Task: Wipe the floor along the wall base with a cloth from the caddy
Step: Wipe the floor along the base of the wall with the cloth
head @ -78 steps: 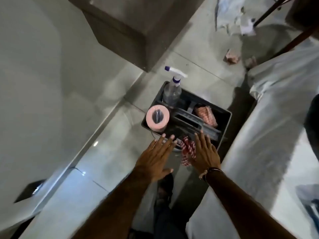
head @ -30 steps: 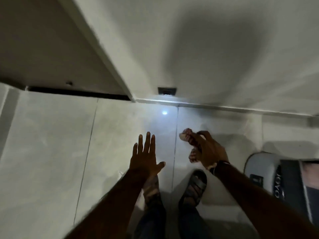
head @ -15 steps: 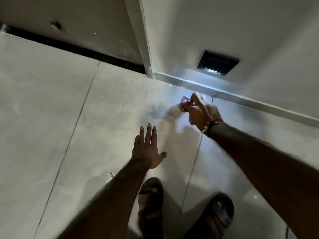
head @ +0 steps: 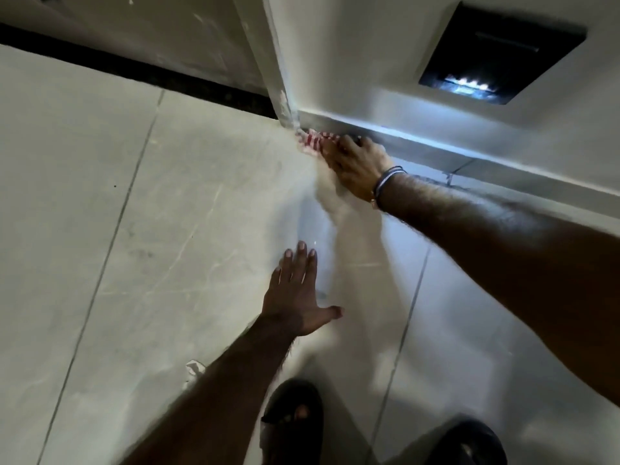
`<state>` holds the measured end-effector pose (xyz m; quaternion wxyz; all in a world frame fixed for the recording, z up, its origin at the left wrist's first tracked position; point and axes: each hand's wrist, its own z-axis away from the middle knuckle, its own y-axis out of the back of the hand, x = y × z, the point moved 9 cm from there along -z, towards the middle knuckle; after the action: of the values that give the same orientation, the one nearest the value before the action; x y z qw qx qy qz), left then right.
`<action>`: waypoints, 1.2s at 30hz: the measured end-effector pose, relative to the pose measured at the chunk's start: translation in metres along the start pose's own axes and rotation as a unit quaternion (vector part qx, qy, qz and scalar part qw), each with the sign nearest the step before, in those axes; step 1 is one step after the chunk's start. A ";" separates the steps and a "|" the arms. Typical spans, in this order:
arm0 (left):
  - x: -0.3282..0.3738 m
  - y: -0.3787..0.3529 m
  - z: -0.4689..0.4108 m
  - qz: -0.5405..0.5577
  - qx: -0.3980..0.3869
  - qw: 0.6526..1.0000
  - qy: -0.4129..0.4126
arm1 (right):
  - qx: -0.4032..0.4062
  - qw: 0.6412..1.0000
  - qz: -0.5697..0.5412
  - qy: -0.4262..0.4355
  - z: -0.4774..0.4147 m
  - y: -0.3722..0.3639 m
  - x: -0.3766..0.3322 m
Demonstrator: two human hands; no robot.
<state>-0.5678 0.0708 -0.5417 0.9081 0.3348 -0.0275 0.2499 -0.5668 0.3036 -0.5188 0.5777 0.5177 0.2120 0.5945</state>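
A red-and-white checked cloth [head: 313, 142] lies pressed on the pale floor tiles, right at the corner where the wall base [head: 419, 142] meets a projecting wall edge. My right hand [head: 355, 169] lies flat on the cloth, fingers pointing at the corner, and covers much of it. My left hand [head: 298, 293] hovers nearer to me over the floor, fingers spread, with nothing in it. The caddy is out of view.
A recessed wall light [head: 496, 55] glows low on the wall above the skirting. A dark gap [head: 134, 70] runs along the floor on the left of the wall edge. My sandalled feet [head: 292, 421] stand at the bottom. A small white scrap [head: 194, 367] lies on the floor.
My right hand went from holding the bunched cloth in the air to pressing it on the floor at the wall corner. The view has come closer to the floor. The left hand stays spread.
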 end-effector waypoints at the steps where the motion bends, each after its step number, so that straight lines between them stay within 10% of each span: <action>1: 0.000 0.000 -0.001 -0.005 -0.005 1.000 0.001 | -0.022 0.999 -0.045 -0.010 -0.001 0.003 0.001; 21: 0.004 0.003 -0.003 -0.021 -0.053 0.997 0.042 | 0.037 0.988 -0.081 -0.128 0.174 -0.092 0.067; 25: 0.006 0.000 -0.003 -0.014 -0.050 0.998 0.045 | 0.057 0.910 -0.286 -0.293 0.214 -0.060 0.063; 31: 0.006 0.000 -0.003 -0.017 -0.054 0.997 0.046 | 0.105 0.580 -0.473 -0.655 0.320 -0.109 0.031; 33: 0.006 -0.001 -0.003 -0.020 -0.050 0.998 0.046 | 0.067 0.578 -0.464 -0.667 0.305 -0.121 0.040; 36: 0.006 -0.007 -0.003 -0.008 -0.034 0.999 0.040 | 0.031 0.679 -0.459 -0.572 0.243 -0.117 0.052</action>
<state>-0.5596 0.0706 -0.5465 0.9214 0.2936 0.0035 0.2547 -0.2931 0.2949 -0.5080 0.7702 0.6124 0.0699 -0.1637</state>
